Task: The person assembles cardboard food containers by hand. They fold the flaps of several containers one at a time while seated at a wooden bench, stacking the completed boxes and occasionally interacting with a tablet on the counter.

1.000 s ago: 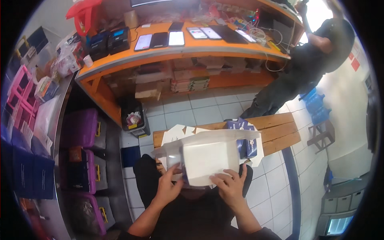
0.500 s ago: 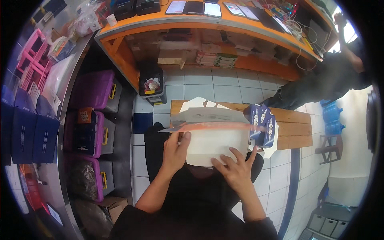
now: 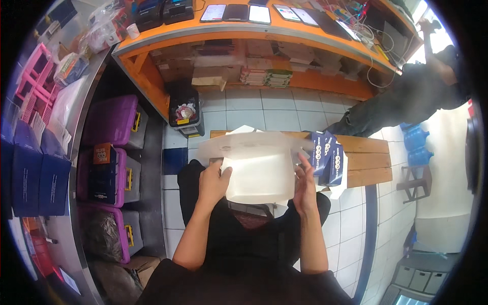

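Observation:
Over my lap sits a cardboard box [image 3: 260, 178], white inside, with its walls standing up and its blurred lid [image 3: 254, 145] raised at the far side. My left hand [image 3: 213, 184] grips the left wall, thumb on the near side and fingers mostly hidden behind the board. Against the right wall, my right hand [image 3: 305, 187] holds the box from outside, its fingers pointing up and slightly smeared. Just beyond that hand, several dark blue printed cartons [image 3: 327, 161] lie on the wooden bench [image 3: 368, 152].
A black bin [image 3: 185, 114] with crumpled waste stands beneath the orange counter [image 3: 213, 31], which carries phones and cables. Purple-lidded tubs [image 3: 112, 122] fill the shelf at left. A person [image 3: 401, 99] in dark clothes stands at the far right, near blue water bottles [image 3: 419, 145].
My right hand has moved from the box's near edge to its right wall. The lid has tipped farther back, and the side walls now stand up. My left hand keeps its hold.

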`<state>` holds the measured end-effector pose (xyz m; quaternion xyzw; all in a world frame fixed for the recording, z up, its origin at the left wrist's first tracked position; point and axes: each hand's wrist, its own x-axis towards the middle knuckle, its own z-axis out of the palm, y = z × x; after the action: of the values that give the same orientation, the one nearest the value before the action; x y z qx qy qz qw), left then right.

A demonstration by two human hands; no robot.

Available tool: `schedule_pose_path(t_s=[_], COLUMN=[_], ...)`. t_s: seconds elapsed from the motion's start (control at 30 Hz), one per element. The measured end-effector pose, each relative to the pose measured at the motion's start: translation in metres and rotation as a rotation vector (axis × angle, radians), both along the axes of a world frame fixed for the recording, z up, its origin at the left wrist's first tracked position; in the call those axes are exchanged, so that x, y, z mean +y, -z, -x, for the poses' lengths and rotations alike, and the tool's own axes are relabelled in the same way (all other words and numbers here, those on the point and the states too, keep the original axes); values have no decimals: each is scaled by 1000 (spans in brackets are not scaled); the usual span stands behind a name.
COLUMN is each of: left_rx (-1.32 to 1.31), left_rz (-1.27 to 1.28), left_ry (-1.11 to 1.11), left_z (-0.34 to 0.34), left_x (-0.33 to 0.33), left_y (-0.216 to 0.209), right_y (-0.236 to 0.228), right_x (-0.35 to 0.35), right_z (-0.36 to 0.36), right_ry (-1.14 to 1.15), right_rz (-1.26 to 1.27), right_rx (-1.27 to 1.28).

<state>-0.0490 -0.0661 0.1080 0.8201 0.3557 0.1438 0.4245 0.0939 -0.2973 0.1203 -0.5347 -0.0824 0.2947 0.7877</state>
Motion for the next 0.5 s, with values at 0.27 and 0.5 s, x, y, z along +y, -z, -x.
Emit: schedule_pose_path(t_s=[0.27,0.5], left_rx=[-147,-415], left_rz=[28,299], left_ry=[-225,-346], left_z=[-3,-1], left_x=[-20,-38], left_y=[5,24], right_y=[14,-2], right_x=[9,20], right_z=[1,8], right_ry=[-10,101], right_rz=[222,476], right_rx=[-85,-218])
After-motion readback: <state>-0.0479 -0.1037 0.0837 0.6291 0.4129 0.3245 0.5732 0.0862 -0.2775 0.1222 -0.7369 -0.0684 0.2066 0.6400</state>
